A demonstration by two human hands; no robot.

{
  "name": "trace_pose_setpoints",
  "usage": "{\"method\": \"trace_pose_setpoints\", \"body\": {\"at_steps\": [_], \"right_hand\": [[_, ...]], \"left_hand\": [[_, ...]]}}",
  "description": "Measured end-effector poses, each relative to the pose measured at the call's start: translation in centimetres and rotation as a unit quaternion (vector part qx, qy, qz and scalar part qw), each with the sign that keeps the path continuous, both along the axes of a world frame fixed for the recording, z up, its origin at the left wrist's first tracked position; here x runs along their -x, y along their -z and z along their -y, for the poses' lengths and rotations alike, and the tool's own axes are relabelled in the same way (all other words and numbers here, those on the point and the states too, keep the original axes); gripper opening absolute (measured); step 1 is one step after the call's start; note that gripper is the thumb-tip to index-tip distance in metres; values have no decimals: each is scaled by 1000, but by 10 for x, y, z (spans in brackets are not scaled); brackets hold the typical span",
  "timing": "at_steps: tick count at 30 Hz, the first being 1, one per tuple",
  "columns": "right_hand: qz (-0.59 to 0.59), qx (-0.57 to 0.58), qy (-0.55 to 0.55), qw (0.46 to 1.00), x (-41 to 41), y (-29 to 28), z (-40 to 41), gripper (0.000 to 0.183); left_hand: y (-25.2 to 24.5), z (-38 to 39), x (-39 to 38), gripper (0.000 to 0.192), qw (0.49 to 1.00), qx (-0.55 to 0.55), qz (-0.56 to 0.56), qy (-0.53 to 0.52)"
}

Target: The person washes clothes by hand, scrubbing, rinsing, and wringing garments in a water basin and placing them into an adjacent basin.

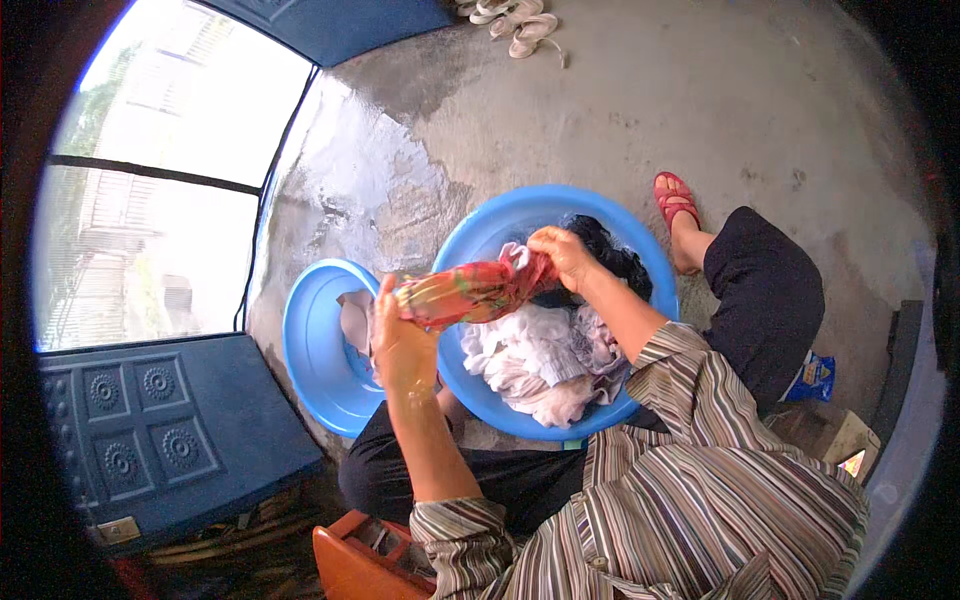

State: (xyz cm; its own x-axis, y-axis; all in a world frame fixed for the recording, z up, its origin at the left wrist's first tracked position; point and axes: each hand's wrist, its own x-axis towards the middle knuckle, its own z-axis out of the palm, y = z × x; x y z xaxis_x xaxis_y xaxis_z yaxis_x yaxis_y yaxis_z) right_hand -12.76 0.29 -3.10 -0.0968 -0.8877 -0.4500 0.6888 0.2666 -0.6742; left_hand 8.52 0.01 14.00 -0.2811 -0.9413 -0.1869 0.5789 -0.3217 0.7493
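A wet red, yellow and green patterned cloth is stretched between my two hands above a large blue plastic basin. My left hand grips its left end, while my right hand holds the bunched right end. Below the cloth, a heap of white and pale pink laundry fills the near part of the basin. Dark laundry lies on the basin's far right side, partly covered by my right hand and forearm.
A smaller blue basin with a pale piece of laundry inside stands at the left. Wet patches mark the concrete floor. Several white shoes lie at the top. Left are blue metal door panels; a blue packet sits right.
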Motion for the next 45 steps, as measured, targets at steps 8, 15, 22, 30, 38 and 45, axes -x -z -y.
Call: {"method": "trace_pose_setpoints", "body": {"at_steps": [8,15,22,30,38,45], "right_hand": [[-566,-22,-2,824,-34,28,-1,39],[-732,101,-315,595,-65,4,-2,30],[-674,42,-331,660,-69,21,30,25],[-438,298,-166,832,-121,-81,-34,17],[-517,288,7,806,-115,-62,-39,22],[-750,118,-151,633,-36,-9,25,25]], "left_hand": [[120,-14,-9,41,925,-335,167,-62],[147,-27,-6,38,891,-408,137,-144],[144,-24,6,46,928,-370,5,-44],[206,-25,-27,38,979,-75,160,-101],[154,-27,13,25,964,-259,-46,-45],[141,-31,44,40,966,-256,-25,-16]]}}
